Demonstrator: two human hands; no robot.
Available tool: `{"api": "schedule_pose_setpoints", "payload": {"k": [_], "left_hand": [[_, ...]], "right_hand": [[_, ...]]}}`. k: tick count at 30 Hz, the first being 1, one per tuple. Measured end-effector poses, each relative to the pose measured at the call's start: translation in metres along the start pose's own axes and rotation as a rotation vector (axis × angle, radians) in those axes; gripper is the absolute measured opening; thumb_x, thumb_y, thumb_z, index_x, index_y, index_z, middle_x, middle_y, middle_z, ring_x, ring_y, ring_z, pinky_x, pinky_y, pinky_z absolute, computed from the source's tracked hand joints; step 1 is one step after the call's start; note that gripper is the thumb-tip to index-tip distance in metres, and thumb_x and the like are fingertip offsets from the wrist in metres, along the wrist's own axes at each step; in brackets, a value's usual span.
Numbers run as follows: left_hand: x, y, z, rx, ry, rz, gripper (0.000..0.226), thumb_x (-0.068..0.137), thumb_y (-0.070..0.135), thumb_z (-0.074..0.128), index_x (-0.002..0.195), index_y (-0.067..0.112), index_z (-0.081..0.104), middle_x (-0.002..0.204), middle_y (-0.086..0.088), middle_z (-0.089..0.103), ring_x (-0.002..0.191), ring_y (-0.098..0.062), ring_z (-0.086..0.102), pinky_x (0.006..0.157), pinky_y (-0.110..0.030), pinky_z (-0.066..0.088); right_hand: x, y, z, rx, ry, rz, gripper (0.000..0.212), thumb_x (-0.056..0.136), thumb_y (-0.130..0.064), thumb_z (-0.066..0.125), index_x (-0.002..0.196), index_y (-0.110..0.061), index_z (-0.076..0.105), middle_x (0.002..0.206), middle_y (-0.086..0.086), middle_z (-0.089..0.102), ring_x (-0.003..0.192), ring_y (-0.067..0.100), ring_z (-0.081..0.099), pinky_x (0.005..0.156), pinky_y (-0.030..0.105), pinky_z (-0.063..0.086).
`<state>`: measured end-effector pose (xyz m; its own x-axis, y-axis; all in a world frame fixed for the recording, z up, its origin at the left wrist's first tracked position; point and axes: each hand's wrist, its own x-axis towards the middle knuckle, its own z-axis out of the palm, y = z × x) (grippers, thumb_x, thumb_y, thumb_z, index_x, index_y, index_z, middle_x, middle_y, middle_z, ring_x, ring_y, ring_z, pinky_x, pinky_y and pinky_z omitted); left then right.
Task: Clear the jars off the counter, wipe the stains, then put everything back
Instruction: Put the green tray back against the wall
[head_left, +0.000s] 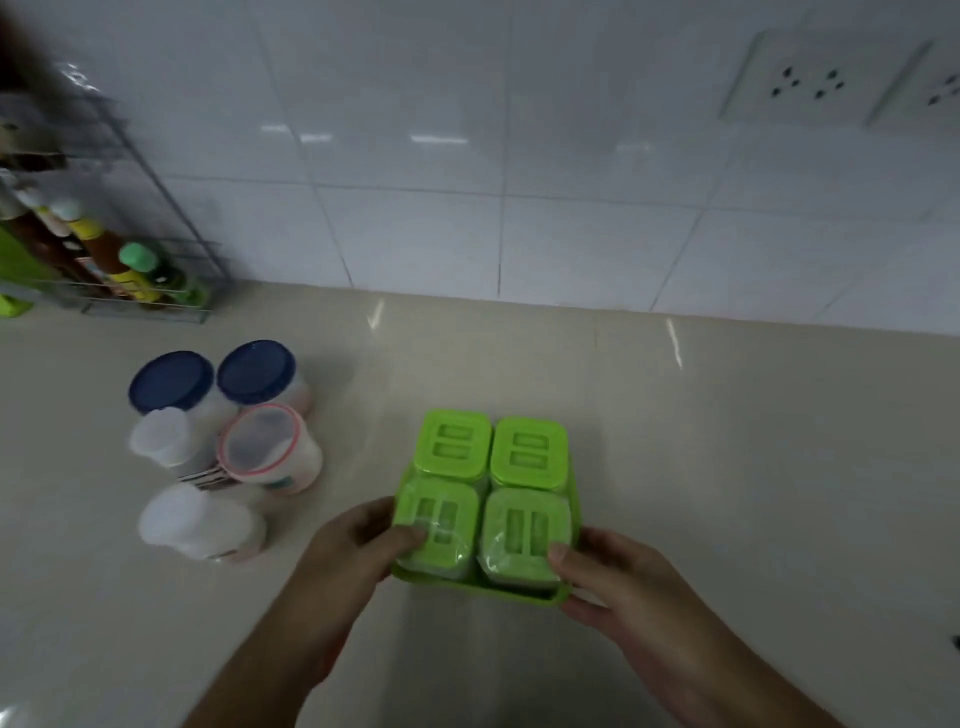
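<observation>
Head cam: left hand (358, 545) & right hand (613, 577) clamp opposite sides of green tray (467, 586) w/ four green-lidded jars (488, 499), thumbs pressed on near lids, prob. steadying them; round jars (218, 441) well left of fingers.

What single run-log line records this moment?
left hand: holds green tray | right hand: holds tray | tray: four green-lidded jars | round jars: left, on counter

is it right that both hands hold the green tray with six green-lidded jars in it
Not quite: the head view shows four green-lidded jars in the green tray, not six. The left hand and right hand do hold it.
</observation>
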<state>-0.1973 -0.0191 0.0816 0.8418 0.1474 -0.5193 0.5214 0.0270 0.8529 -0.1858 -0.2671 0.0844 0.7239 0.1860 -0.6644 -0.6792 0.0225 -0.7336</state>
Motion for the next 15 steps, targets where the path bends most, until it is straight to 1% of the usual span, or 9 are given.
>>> {"api": "schedule_pose_setpoints", "payload": {"k": [2, 3, 4, 6, 7, 9, 11, 13, 15], "left_hand": [[0.023, -0.001, 0.011, -0.012, 0.003, -0.001, 0.028, 0.086, 0.006, 0.065, 0.112, 0.013, 0.071, 0.105, -0.003, 0.077, 0.099, -0.019, 0.072, 0.073, -0.021, 0.054], [0.037, 0.002, 0.015, -0.017, 0.005, 0.009, 0.027, 0.086, 0.007, 0.066, 0.112, 0.013, 0.071, 0.105, -0.004, 0.076, 0.099, -0.018, 0.072, 0.071, -0.018, 0.053], [0.054, 0.005, 0.018, -0.020, 0.011, 0.018, 0.027, 0.086, 0.007, 0.066, 0.112, 0.012, 0.071, 0.107, -0.006, 0.076, 0.099, -0.018, 0.072, 0.072, -0.018, 0.054], [0.093, 0.012, 0.025, -0.041, 0.047, 0.036, 0.037, 0.085, 0.009, 0.069, 0.122, 0.011, 0.065, 0.110, -0.008, 0.074, 0.099, -0.018, 0.072, 0.078, -0.022, 0.054], [0.113, 0.017, 0.028, -0.059, 0.077, 0.038, 0.049, 0.083, 0.011, 0.072, 0.130, 0.012, 0.058, 0.112, -0.009, 0.073, 0.099, -0.017, 0.071, 0.082, -0.025, 0.053], [0.151, 0.029, 0.033, -0.086, 0.113, 0.037, 0.076, 0.076, 0.017, 0.079, 0.144, 0.012, 0.045, 0.118, -0.009, 0.070, 0.101, -0.017, 0.070, 0.091, -0.031, 0.052], [0.183, 0.043, 0.037, -0.100, 0.118, 0.039, 0.094, 0.064, 0.025, 0.081, 0.148, 0.015, 0.039, 0.127, -0.011, 0.064, 0.105, -0.019, 0.068, 0.098, -0.036, 0.050], [0.208, 0.056, 0.041, -0.107, 0.108, 0.032, 0.101, 0.058, 0.028, 0.081, 0.148, 0.016, 0.037, 0.135, -0.012, 0.058, 0.109, -0.022, 0.066, 0.101, -0.039, 0.050], [0.227, 0.062, 0.046, -0.113, 0.089, 0.021, 0.103, 0.058, 0.027, 0.080, 0.149, 0.015, 0.034, 0.136, -0.013, 0.057, 0.110, -0.023, 0.065, 0.101, -0.041, 0.050]], "right_hand": [[0.021, -0.004, -0.010, 0.029, -0.004, 0.010, 0.028, 0.090, -0.017, 0.069, 0.116, -0.008, 0.072, 0.112, 0.004, 0.078, 0.106, 0.018, 0.073, 0.097, 0.036, 0.054], [0.035, -0.010, -0.012, 0.046, -0.014, 0.008, 0.025, 0.091, -0.015, 0.068, 0.115, -0.007, 0.073, 0.112, 0.005, 0.078, 0.104, 0.017, 0.074, 0.091, 0.032, 0.055], [0.051, -0.019, -0.014, 0.063, -0.020, 0.002, 0.024, 0.092, -0.012, 0.066, 0.115, -0.005, 0.073, 0.111, 0.007, 0.078, 0.101, 0.017, 0.074, 0.084, 0.027, 0.057], [0.086, -0.041, -0.016, 0.094, -0.022, -0.022, 0.026, 0.093, -0.006, 0.063, 0.117, 0.001, 0.071, 0.112, 0.012, 0.077, 0.096, 0.018, 0.075, 0.074, 0.022, 0.058], [0.104, -0.053, -0.016, 0.106, -0.022, -0.036, 0.027, 0.094, -0.003, 0.062, 0.119, 0.003, 0.069, 0.115, 0.015, 0.075, 0.095, 0.019, 0.075, 0.074, 0.023, 0.060], [0.137, -0.079, -0.017, 0.127, -0.008, -0.048, 0.028, 0.094, -0.001, 0.060, 0.121, 0.005, 0.067, 0.120, 0.019, 0.072, 0.095, 0.022, 0.073, 0.079, 0.028, 0.062], [0.163, -0.102, -0.020, 0.143, 0.019, -0.053, 0.029, 0.095, -0.002, 0.061, 0.124, 0.003, 0.064, 0.123, 0.019, 0.070, 0.093, 0.021, 0.071, 0.080, 0.031, 0.061], [0.182, -0.117, -0.024, 0.136, 0.048, -0.060, 0.032, 0.095, -0.004, 0.062, 0.126, 0.002, 0.063, 0.124, 0.017, 0.070, 0.091, 0.021, 0.071, 0.079, 0.034, 0.061], [0.197, -0.124, -0.027, 0.091, 0.076, -0.052, 0.032, 0.095, -0.008, 0.064, 0.126, -0.002, 0.063, 0.122, 0.014, 0.071, 0.091, 0.020, 0.072, 0.078, 0.033, 0.060]]}}
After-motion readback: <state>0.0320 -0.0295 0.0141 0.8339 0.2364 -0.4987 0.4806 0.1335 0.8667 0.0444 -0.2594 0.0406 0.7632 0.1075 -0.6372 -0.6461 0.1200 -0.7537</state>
